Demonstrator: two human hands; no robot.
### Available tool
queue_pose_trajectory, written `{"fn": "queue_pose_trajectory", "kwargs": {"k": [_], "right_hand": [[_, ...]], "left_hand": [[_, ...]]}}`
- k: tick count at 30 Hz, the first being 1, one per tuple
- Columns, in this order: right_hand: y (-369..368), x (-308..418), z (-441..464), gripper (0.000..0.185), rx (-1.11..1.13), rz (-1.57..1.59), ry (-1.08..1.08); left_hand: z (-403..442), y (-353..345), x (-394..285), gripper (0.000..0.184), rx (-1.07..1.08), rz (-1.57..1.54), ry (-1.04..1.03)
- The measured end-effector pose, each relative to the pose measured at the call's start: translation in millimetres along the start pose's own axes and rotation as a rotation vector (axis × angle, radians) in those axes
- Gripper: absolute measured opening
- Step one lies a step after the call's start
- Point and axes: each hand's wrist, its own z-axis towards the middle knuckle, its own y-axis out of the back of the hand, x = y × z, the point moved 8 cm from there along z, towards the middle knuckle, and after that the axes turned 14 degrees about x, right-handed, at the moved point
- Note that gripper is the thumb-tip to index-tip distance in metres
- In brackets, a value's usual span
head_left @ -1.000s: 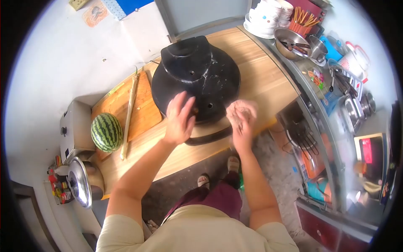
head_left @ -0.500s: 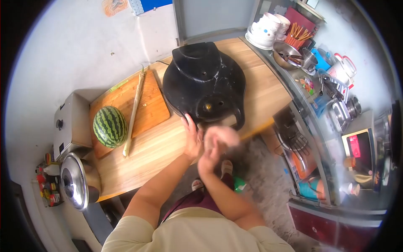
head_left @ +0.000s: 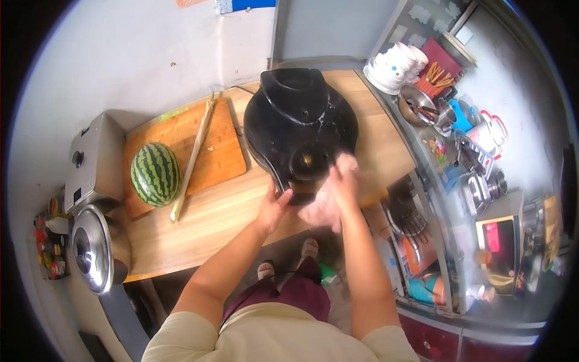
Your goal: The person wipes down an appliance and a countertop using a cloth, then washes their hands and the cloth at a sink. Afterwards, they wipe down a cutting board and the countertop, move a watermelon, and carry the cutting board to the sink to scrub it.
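Right now, taking the black appliance as your dial, your left hand sits between 6 and 7 o'clock, its forearm coming up from 7. Your thumb and fingertips are at the left end of the front handle, with the thumb held apart from the fingers; whether they close round the handle, I cannot tell. Your right hand is at 5 o'clock, its forearm rising almost straight up to it. It grips a pink cloth, which bulges out above the fingers and hangs down below them toward 6 o'clock; its edges are blurred. The appliance itself stands on the wooden table, ahead of you at 12 o'clock from your body.

Half a second ago your right hand was in close beside the left, with the cloth bunched over the front edge; now it is out toward the handle's right side and the cloth spreads lower. A second ago your left hand was spread above the lid; now it is down at the handle. The watermelon, between 8 and 9 o'clock, keeps its place on the cutting board, beside the long pale stalk.
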Motion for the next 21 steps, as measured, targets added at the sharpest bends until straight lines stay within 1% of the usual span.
{"fn": "queue_pose_trajectory", "kwargs": {"k": [1, 3, 5, 7, 9, 11, 14, 17, 18, 21], "right_hand": [[-9, -1, 10, 0.038, 0.0, -0.041, -0.045], [-27, 0, 13, 0.037, 0.122, -0.104, -0.176], [-39, 10, 7, 0.036, 0.35, -0.152, -0.339], [-40, 23, -7, 0.038, 0.36, -0.046, -0.502], [-82, -16, 12, 0.037, 0.322, 0.302, -0.383], [-106, 26, -6, 0.035, 0.249, 0.485, -0.194], [-107, 20, -3, 0.02, 0.206, -0.039, -0.327], [-94, 49, -27, 0.014, 0.452, 0.515, -0.261], [-92, 46, -25, 0.025, 0.463, 0.479, -0.213], [-89, 39, -22, 0.023, 0.421, 0.362, -0.094]], "left_hand": [[4, -1, 1, 0.084, 0.049, -0.013, -0.022], [6, 6, 8, 0.085, 0.014, 0.01, 0.0], [10, 10, 10, 0.087, -0.003, 0.041, 0.01], [7, 11, 14, 0.088, -0.017, 0.075, 0.021], [6, 9, 15, 0.087, -0.029, 0.087, 0.022], [9, 11, 17, 0.085, -0.03, 0.125, 0.023], [14, 30, 29, 0.081, -0.046, 0.178, 0.012], [7, 25, 16, 0.079, -0.042, 0.156, 0.0], [9, 28, 17, 0.079, -0.047, 0.179, -0.004], [11, 31, 26, 0.078, -0.05, 0.207, -0.012]]}}
